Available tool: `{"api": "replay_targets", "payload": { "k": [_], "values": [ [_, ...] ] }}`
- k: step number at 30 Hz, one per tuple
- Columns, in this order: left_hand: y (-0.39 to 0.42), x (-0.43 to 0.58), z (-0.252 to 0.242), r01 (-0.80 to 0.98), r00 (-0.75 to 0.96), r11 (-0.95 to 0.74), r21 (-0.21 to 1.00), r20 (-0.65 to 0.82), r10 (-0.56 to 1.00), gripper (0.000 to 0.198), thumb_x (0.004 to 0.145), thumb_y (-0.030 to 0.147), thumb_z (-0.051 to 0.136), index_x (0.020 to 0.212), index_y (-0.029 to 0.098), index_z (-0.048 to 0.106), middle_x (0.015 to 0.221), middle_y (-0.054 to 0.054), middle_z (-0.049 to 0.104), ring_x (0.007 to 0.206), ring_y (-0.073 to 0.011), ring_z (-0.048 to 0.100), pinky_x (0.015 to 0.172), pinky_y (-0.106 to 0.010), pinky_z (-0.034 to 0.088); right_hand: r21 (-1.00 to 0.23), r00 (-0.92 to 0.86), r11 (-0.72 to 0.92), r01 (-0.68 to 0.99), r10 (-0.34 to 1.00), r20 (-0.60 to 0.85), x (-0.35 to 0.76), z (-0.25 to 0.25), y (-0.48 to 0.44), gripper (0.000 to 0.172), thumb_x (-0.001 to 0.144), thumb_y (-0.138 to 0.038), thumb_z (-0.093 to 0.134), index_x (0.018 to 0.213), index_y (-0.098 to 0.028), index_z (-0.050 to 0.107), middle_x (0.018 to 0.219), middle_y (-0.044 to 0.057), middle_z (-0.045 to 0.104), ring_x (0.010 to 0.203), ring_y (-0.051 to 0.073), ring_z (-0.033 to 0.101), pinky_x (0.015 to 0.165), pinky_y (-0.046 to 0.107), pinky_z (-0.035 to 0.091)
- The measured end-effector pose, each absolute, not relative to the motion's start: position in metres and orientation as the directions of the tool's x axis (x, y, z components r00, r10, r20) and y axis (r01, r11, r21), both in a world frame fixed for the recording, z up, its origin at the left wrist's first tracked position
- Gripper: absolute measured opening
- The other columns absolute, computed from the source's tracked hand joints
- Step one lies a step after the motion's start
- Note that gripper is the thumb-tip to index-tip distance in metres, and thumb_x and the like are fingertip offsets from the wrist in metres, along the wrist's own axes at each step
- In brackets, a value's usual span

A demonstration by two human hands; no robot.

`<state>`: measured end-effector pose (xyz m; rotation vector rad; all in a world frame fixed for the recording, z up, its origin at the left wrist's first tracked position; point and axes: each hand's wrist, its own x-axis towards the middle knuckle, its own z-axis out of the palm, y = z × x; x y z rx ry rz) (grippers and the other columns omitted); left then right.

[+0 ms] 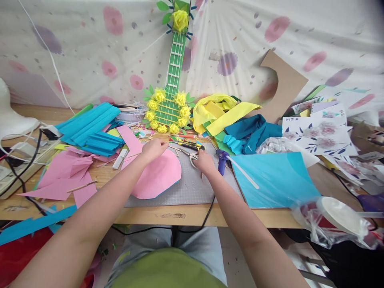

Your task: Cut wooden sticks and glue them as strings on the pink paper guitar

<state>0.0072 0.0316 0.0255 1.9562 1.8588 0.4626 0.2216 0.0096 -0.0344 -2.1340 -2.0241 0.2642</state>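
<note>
A pink guitar-shaped paper cutout with a blue edge lies on the grey cutting mat. My left hand is over its upper part, fingers drawn together; anything between them is too small to make out. To the right, my right hand has its fingers curled at the handles of a pair of scissors, whose blades point toward the left. Just beyond that hand lies a yellow and black utility knife. A purple glue gun rests on the mat beside my right wrist.
A green toy guitar with yellow flowers leans at the back. Pink paper scraps and blue crepe paper lie left. Right are a blue sheet, yellow crepe paper and a tape roll. A black cable crosses the front edge.
</note>
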Motion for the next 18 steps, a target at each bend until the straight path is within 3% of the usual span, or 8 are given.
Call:
{"api": "replay_targets", "payload": {
  "k": [4,7,9,14,18],
  "values": [
    [0.033,0.013,0.019,0.690,0.166,-0.019,0.724,-0.133,0.977,0.052,0.076,0.059,0.030,0.054,0.018,0.052,0.051,-0.004,0.050,0.052,-0.0151,0.044,0.051,-0.026,0.029,-0.401,-0.035,0.097,0.911,0.986,0.160,0.217,-0.025,0.005,0.031,0.070,-0.023,0.056,0.099,-0.013,0.053,0.104,0.014,0.055,0.096,0.024,0.052,0.081,0.035,0.040],
    [0.029,0.020,0.018,0.550,0.274,0.062,0.833,-0.249,0.929,0.059,0.075,0.066,0.022,0.048,0.018,0.042,0.047,-0.001,0.042,0.045,-0.0108,0.035,0.046,-0.025,0.027,-0.634,-0.163,0.313,0.707,0.945,0.285,0.200,-0.015,0.001,0.027,0.074,-0.028,0.053,0.100,-0.018,0.052,0.102,0.007,0.055,0.086,0.015,0.053,0.076,0.028,0.043],
    [0.025,0.023,0.019,0.459,0.377,0.102,0.882,-0.297,0.877,0.060,0.075,0.067,0.021,0.047,0.018,0.040,0.046,0.000,0.039,0.043,-0.0095,0.032,0.044,-0.025,0.026,-0.715,-0.257,0.416,0.562,0.909,0.327,0.186,-0.011,-0.001,0.028,0.075,-0.030,0.053,0.100,-0.019,0.052,0.102,0.005,0.054,0.079,0.011,0.053,0.071,0.025,0.044],
    [0.016,0.018,0.019,0.270,0.539,0.195,0.943,-0.316,0.781,0.054,0.075,0.065,0.031,0.063,0.018,0.054,0.053,-0.001,0.049,0.047,-0.0095,0.038,0.044,-0.023,0.030,-0.676,-0.392,0.514,0.528,0.854,0.343,0.168,-0.008,0.002,0.014,0.075,-0.025,0.053,0.087,-0.018,0.056,0.086,0.002,0.049,0.067,0.008,0.048,0.064,0.022,0.041],
    [0.012,0.003,0.019,0.174,0.597,0.301,0.938,-0.343,0.725,0.046,0.075,0.058,0.041,0.075,0.015,0.060,0.069,-0.006,0.061,0.060,-0.0118,0.051,0.057,-0.025,0.040,-0.591,-0.525,0.593,0.547,0.793,0.310,0.169,-0.008,0.004,0.008,0.076,-0.023,0.053,0.078,-0.017,0.058,0.081,0.001,0.047,0.072,0.009,0.047,0.067,0.021,0.037]
  ]
}}
